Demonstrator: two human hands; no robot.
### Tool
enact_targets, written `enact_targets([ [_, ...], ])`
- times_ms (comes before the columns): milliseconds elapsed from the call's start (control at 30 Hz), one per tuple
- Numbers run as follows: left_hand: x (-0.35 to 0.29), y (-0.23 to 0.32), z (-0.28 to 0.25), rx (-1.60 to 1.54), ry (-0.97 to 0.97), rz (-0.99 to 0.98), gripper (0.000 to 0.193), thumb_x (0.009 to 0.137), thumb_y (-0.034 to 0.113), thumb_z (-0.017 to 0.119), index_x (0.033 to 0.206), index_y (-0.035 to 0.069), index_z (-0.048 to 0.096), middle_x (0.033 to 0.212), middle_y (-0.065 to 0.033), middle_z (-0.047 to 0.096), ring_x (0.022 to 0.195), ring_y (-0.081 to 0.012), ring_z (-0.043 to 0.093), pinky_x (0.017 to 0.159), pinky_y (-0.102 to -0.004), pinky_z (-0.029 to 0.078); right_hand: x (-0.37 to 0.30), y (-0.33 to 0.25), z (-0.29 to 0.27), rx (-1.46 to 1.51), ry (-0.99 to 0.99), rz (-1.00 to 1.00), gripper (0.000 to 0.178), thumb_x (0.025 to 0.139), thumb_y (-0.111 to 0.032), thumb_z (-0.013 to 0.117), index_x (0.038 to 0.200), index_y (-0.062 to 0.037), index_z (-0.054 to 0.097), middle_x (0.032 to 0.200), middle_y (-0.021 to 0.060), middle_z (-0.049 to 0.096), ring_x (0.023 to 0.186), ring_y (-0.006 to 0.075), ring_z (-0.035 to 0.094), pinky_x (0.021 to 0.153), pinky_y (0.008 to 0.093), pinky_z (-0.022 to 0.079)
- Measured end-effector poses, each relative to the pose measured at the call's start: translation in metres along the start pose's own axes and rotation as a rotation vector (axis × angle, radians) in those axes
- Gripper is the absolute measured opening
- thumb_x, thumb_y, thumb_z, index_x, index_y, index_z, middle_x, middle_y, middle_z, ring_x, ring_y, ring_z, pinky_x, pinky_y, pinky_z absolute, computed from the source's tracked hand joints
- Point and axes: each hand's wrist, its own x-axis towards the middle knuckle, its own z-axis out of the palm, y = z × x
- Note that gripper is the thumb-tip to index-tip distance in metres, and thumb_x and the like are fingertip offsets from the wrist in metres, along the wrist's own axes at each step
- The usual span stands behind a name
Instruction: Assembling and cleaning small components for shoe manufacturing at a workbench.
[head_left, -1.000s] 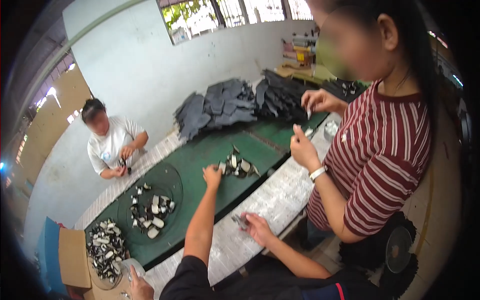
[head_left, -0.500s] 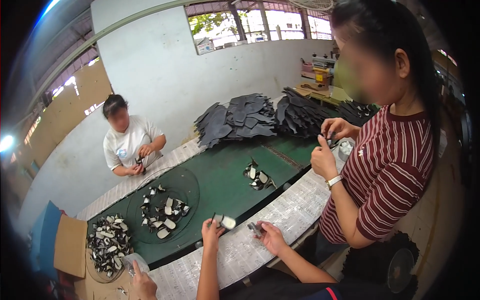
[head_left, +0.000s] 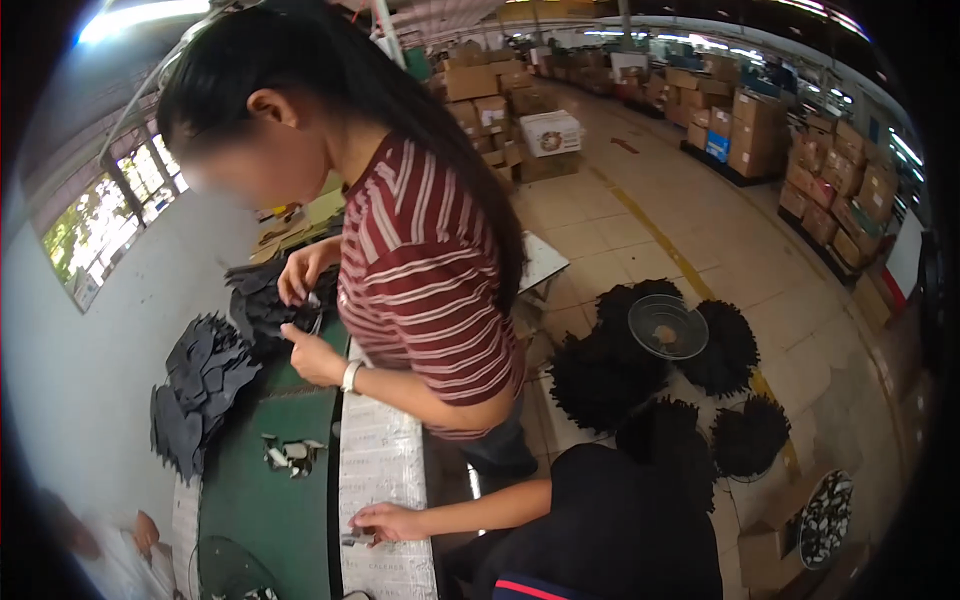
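Note:
My right hand (head_left: 385, 522) reaches in from the right over the light, printed covering (head_left: 385, 450) along the belt's near edge. Its fingers are closed on a small grey piece (head_left: 355, 538), whose exact kind is too small to tell. My left hand is out of view. A small black-and-white piece (head_left: 356, 596) is cut off at the bottom edge, close to my right hand. Farther along, a little cluster of black and white pieces (head_left: 292, 455) lies on the green belt (head_left: 265, 520).
A person in a striped shirt (head_left: 430, 300) stands close beside me, fingering something small. Another person's white shirt (head_left: 120, 565) shows at lower left. Dark flat pieces (head_left: 200, 380) are heaped on the belt. Black bundles (head_left: 610, 370) and a box (head_left: 765, 550) sit on the floor.
My view has swung to the right, bringing in the floor and stacked cartons. My left hand, holding a black-and-white piece before, has left the picture. My right hand still holds its grey piece.

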Motion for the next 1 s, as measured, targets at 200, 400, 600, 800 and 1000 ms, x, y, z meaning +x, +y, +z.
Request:
enact_targets([
  [200, 0.075, -0.018, 0.065, -0.043, -0.147, -0.313, 0.055, 0.083, -0.012, 0.060, 0.133, 0.003, 0.043, 0.109, -0.0131, 0.057, 0.091, -0.0223, 0.057, 0.081, -0.0346, 0.052, -0.002, -0.015, -0.012, 0.013, 0.064, -0.025, 0.026, 0.099, -0.021, 0.057, 0.117, -0.0037, 0.059, 0.103, 0.0037, 0.062, 0.090, 0.0139, 0.061, 0.080, 0.0347, 0.057],
  [400, 0.131, -0.071, 0.123, 0.231, 0.159, 0.024, 0.043, 0.074, -0.020, 0.049, 0.114, -0.004, 0.049, 0.109, -0.0204, 0.056, 0.103, -0.0366, 0.057, 0.093, -0.0443, 0.044, -0.009, -0.014, 0.001, -0.010, 0.066, -0.057, 0.027, 0.099, -0.020, 0.056, 0.120, -0.0021, 0.058, 0.106, 0.0040, 0.062, 0.093, 0.0145, 0.062, 0.083, 0.0331, 0.056],
  [600, 0.102, -0.074, 0.113, 0.100, -0.061, -0.055, 0.048, 0.070, -0.017, 0.054, 0.117, -0.005, 0.051, 0.107, -0.0199, 0.056, 0.103, -0.0358, 0.056, 0.095, -0.0409, 0.044, 0.002, -0.004, -0.010, -0.037, 0.093, 0.044, 0.024, 0.099, -0.018, 0.056, 0.118, -0.0035, 0.061, 0.109, 0.0040, 0.064, 0.097, 0.0146, 0.062, 0.086, 0.0363, 0.056],
  [800, 0.097, -0.086, 0.139, 0.084, -0.371, 0.159, 0.045, 0.067, -0.013, 0.052, 0.111, 0.001, 0.052, 0.110, -0.0238, 0.054, 0.109, -0.0432, 0.052, 0.096, -0.0443, 0.042, -0.007, -0.011, 0.001, -0.027, 0.182, -0.012, 0.021, 0.097, -0.014, 0.057, 0.114, -0.0032, 0.062, 0.106, 0.0064, 0.066, 0.091, 0.0184, 0.063, 0.082, 0.0382, 0.055],
  [1000, 0.098, -0.072, 0.121, 0.121, -0.439, -0.252, 0.045, 0.076, -0.007, 0.056, 0.118, 0.002, 0.040, 0.130, -0.0184, 0.050, 0.138, -0.0425, 0.034, 0.112, -0.0664, 0.017, -0.007, -0.016, 0.013, -0.115, 0.150, 0.027, 0.024, 0.099, -0.016, 0.054, 0.118, -0.0019, 0.058, 0.105, 0.0101, 0.064, 0.091, 0.0201, 0.063, 0.081, 0.0349, 0.053],
])
